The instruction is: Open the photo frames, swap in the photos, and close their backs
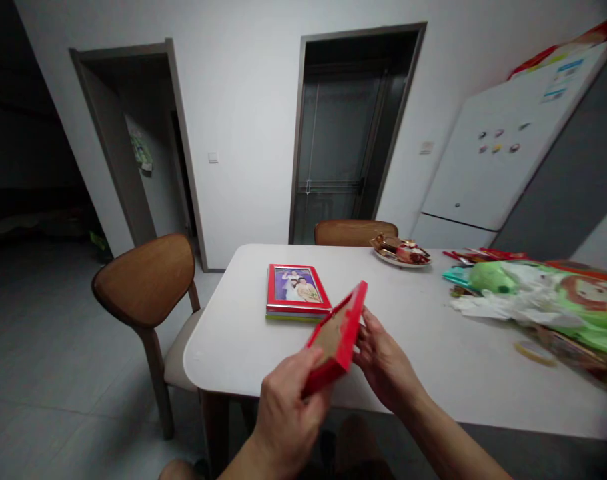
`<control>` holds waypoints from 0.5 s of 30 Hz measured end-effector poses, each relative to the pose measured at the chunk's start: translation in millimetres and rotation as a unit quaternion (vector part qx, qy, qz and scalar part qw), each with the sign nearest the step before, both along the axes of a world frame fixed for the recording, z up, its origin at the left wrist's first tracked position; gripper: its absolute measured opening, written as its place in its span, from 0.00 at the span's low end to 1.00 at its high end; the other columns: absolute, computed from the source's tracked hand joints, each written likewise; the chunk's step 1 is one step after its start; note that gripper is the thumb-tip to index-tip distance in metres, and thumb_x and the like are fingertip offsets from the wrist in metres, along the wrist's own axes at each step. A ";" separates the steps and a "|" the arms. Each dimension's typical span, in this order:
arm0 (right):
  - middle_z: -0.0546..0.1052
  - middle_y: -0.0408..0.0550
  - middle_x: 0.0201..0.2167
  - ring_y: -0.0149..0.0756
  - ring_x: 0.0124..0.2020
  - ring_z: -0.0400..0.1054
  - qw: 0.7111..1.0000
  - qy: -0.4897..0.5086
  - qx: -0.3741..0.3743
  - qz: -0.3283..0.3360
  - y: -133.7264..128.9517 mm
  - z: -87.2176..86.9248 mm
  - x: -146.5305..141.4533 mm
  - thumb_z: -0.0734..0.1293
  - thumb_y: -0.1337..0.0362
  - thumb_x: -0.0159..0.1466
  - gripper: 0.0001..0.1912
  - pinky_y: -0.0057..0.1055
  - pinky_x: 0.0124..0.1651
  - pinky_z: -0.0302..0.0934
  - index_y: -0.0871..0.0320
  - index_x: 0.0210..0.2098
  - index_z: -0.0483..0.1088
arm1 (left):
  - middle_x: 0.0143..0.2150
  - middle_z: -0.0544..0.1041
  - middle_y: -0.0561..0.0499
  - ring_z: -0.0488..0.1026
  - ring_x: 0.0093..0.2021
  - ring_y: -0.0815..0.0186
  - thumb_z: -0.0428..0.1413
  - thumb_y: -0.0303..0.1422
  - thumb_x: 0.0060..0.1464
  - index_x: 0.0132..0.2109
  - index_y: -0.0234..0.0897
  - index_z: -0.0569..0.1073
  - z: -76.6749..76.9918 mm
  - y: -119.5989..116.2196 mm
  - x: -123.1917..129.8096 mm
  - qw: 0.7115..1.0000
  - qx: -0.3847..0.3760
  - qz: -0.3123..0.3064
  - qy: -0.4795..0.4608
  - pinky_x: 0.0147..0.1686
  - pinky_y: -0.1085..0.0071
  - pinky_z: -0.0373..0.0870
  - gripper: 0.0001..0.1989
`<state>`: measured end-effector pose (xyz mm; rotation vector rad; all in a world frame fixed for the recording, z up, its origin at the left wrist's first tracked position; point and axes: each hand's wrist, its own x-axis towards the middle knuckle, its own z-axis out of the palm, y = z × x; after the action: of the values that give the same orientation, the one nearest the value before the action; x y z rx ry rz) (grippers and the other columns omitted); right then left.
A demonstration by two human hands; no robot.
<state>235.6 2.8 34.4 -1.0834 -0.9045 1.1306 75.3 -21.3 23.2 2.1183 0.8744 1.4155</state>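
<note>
A red picture frame (344, 333) is tilted above the table's near edge, its brown backing facing me. My left hand (291, 407) grips its lower left corner, thumb on the back side. On the far right side, my right hand (383, 360) has its fingers curled against the frame's edge; its fingertips are partly hidden behind it. Just beyond lies another red picture frame (299, 307) with a photo of people, flat on top of at least one more frame with a yellow-green edge.
The white table (408, 373) carries a plate of wrapped items (402, 253) at the back. Green packaging (548, 300), tissues and a roll of tape (534, 354) lie at the right. Wooden chairs stand at the left (148, 280) and far side (356, 233). A white fridge (483, 160) stands behind.
</note>
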 end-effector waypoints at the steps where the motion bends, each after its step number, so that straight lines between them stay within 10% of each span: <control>1: 0.70 0.49 0.46 0.40 0.44 0.65 0.999 0.042 -0.012 0.029 -8.8 0.7 1.3 0.54 0.47 0.56 0.28 0.36 0.39 0.62 0.53 0.52 0.56 | 0.44 0.73 0.44 0.70 0.43 0.60 0.49 0.27 0.47 0.47 0.33 0.67 0.7 -8.3 -1.9 0.995 0.080 0.002 0.055 0.43 0.65 0.67 0.18; 7: 0.76 0.52 0.33 0.41 0.32 0.71 0.982 0.052 -0.112 0.145 -16.6 -22.4 10.2 0.60 0.56 0.54 0.22 0.36 0.35 0.63 0.63 0.45 0.64 | 0.40 0.76 0.47 0.73 0.40 0.60 0.46 0.33 0.49 0.43 0.33 0.69 -23.5 -25.9 1.1 0.928 0.298 0.031 0.223 0.35 0.68 0.73 0.15; 11: 0.76 0.48 0.32 0.38 0.30 0.70 0.982 -0.151 -0.064 0.096 11.3 -50.0 20.1 0.61 0.64 0.51 0.25 0.33 0.35 0.63 0.62 0.48 0.60 | 0.41 0.76 0.49 0.72 0.41 0.62 0.41 0.31 0.53 0.42 0.35 0.69 -49.3 -16.7 8.7 0.924 0.282 0.072 0.249 0.35 0.69 0.73 0.15; 15: 0.75 0.49 0.34 0.37 0.33 0.69 0.913 -0.406 -0.034 0.010 29.2 -70.2 28.2 0.59 0.66 0.50 0.24 0.33 0.39 0.61 0.61 0.48 0.62 | 0.41 0.75 0.50 0.71 0.42 0.63 0.41 0.31 0.55 0.42 0.37 0.69 -70.9 -8.7 17.3 0.931 0.258 0.074 0.246 0.38 0.68 0.71 0.14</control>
<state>263.8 32.0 -35.8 -1.6476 -1.5233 0.7060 92.7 -30.0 -47.7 2.9508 0.9247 1.3051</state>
